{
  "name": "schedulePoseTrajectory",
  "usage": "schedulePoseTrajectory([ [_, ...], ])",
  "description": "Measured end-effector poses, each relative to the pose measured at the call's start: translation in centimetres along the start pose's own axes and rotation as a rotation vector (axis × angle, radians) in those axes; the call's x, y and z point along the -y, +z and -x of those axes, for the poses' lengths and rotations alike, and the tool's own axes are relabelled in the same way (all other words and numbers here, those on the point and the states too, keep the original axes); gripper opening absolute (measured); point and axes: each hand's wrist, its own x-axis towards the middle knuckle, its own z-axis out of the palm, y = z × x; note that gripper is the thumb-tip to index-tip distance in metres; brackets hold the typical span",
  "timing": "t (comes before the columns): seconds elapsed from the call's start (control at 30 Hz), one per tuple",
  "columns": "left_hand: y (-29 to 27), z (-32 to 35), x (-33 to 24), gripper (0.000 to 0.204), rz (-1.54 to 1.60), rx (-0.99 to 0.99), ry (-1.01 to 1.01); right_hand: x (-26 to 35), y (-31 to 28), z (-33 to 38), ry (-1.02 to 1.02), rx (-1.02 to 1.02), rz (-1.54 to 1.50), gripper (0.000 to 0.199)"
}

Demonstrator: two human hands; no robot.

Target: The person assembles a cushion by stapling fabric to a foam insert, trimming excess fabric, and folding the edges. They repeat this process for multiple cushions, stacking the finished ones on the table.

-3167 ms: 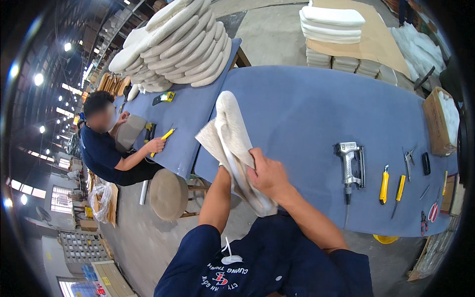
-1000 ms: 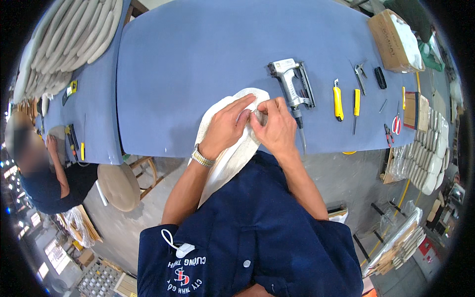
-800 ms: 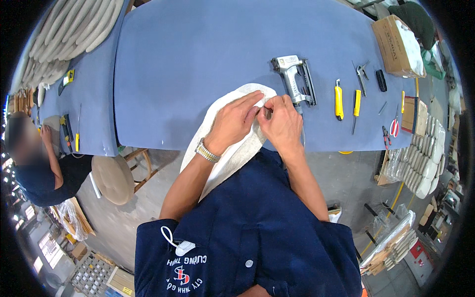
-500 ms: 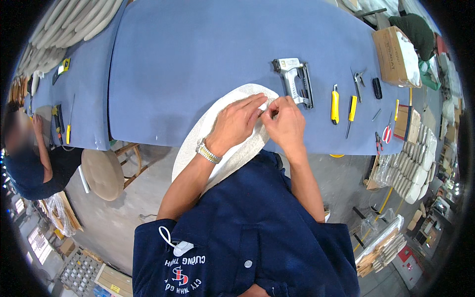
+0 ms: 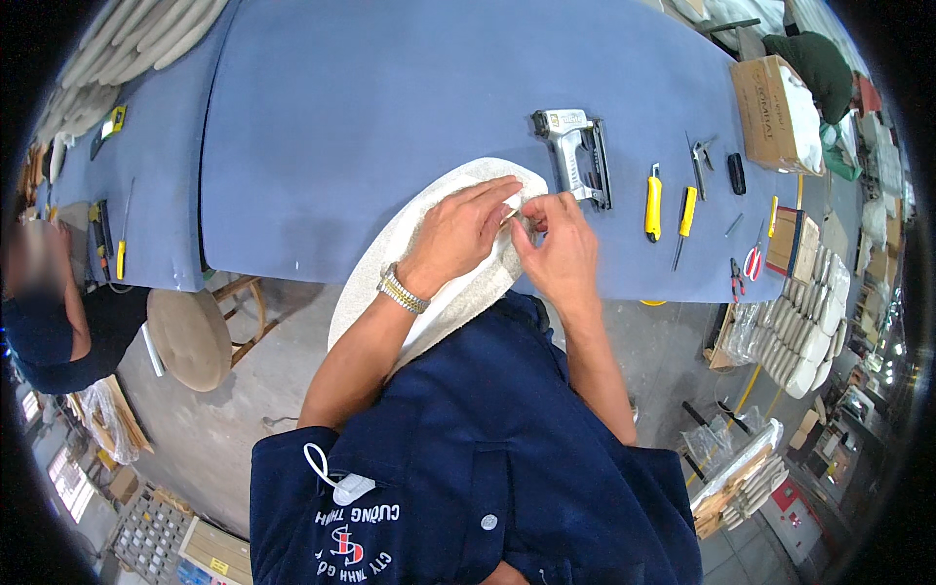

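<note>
A light, fabric-covered seat pad (image 5: 367,292) with a white inner face leans across the table edge against my body. My left hand (image 5: 456,234) lies over the white face, fingers stretched out flat toward the pad's far right rim. Beside its thumb, my right hand (image 5: 558,244) is bent into a pinch at that rim. A tiny pale sliver shows between the two hands, too small to name. Just beyond the pad, a silver staple gun (image 5: 575,151) lies on the blue table (image 5: 370,107).
Yellow utility knife (image 5: 652,205), yellow-handled screwdriver (image 5: 685,224), pliers (image 5: 699,164), black object (image 5: 736,174) and red-handled scissors (image 5: 754,261) lie right. A cardboard box (image 5: 770,112) stands behind them. At left are a round stool (image 5: 188,341) and a seated person (image 5: 44,331).
My right hand's thumb and fingertips have shifted slightly, and the pale sliver between the hands shows more plainly. My left hand keeps its place on the pad. The whole view has moved a little.
</note>
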Motion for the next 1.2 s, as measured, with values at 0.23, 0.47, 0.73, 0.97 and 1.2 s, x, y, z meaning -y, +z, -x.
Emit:
schedulePoseTrajectory([
  [0.23,0.7,0.1,0.6,0.031,0.001,-0.028,0.005,0.0,0.5,0.4,0.101,-0.032,0.021,0.016],
  [0.47,1.4,0.3,0.6,0.03,-0.031,-0.06,0.035,-0.3,1.3,0.1,0.131,-0.045,0.125,0.013],
  [0.73,1.2,0.6,1.3,0.03,0.005,-0.082,0.086,-3.9,2.3,0.3,0.243,0.029,-0.329,0.008],
  [0.97,0.1,0.6,1.0,0.041,-0.014,0.033,0.142,-5.8,0.3,2.8,0.319,0.015,-0.602,0.019],
  [1.2,-1.1,0.2,-1.2,0.076,-0.134,0.228,0.104,-11.3,-4.2,3.0,0.451,-0.377,-0.818,0.019],
])
